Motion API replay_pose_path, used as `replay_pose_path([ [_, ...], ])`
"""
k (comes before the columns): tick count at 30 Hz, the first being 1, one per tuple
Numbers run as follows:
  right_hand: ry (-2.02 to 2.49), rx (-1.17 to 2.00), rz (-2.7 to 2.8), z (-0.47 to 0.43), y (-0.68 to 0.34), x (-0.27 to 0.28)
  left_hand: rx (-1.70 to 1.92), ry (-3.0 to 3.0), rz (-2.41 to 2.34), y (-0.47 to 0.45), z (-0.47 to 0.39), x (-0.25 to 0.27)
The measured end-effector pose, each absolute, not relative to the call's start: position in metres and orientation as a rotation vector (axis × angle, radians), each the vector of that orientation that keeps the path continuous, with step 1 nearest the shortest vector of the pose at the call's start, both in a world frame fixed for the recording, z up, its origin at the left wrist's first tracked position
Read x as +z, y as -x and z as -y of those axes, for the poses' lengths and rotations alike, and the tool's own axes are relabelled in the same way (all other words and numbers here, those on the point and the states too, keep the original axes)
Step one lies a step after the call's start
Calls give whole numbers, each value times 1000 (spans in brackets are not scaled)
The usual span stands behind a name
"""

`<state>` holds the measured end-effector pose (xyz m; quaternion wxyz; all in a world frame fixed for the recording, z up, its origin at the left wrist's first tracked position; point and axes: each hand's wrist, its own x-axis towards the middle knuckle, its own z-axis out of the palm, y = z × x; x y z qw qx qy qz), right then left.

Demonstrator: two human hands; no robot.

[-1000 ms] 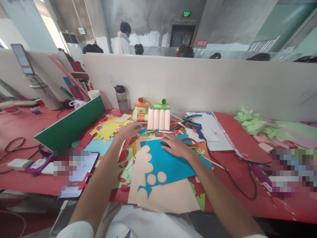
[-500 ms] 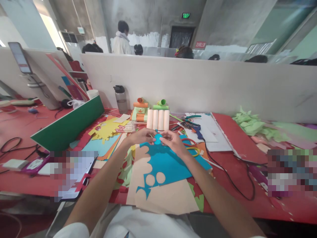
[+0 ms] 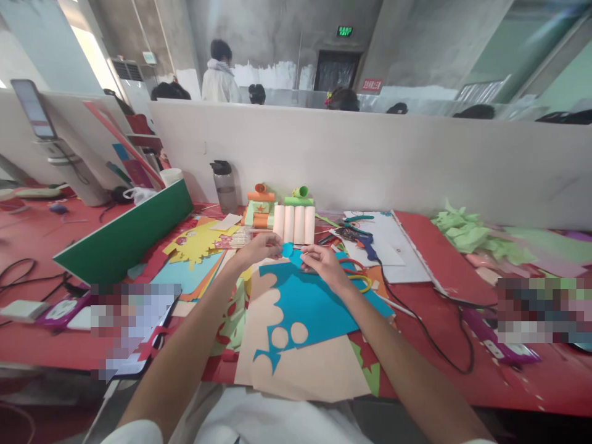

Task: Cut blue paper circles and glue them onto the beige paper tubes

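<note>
My left hand (image 3: pixel 263 249) pinches a small blue paper disc (image 3: pixel 287 250) between thumb and fingertips. A second blue paper piece (image 3: pixel 296 259), partly behind the first, is at the fingertips of my right hand (image 3: pixel 320 261), which are also pinched together. Below both hands lies a blue paper sheet (image 3: pixel 314 302) with round holes and scalloped cut edges. It rests on beige paper (image 3: pixel 324 370). Just beyond my fingers stand several pale paper rolls (image 3: pixel 294 224) side by side. Red- and yellow-handled scissors (image 3: pixel 361 282) lie right of my right hand.
Orange and green rolled-paper models (image 3: pixel 261 206) stand behind the rolls, near a water bottle (image 3: pixel 224 188). A blue glue gun (image 3: pixel 367 243) with a black cord lies at right. A green board (image 3: pixel 124 234) leans at left, and a white partition (image 3: pixel 393 160) spans the back.
The blue paper in my fingers now shows as two pieces. My hands have drawn slightly apart, the left disc moving a little left and up.
</note>
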<state>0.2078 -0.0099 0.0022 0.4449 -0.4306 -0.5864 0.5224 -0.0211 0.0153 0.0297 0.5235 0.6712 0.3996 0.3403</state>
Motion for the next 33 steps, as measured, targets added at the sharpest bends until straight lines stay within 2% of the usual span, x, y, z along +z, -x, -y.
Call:
replay_pose_path([
  [33,1021,1288,1483,8,-206,-6,841,-1724,-878,9,-16,19],
])
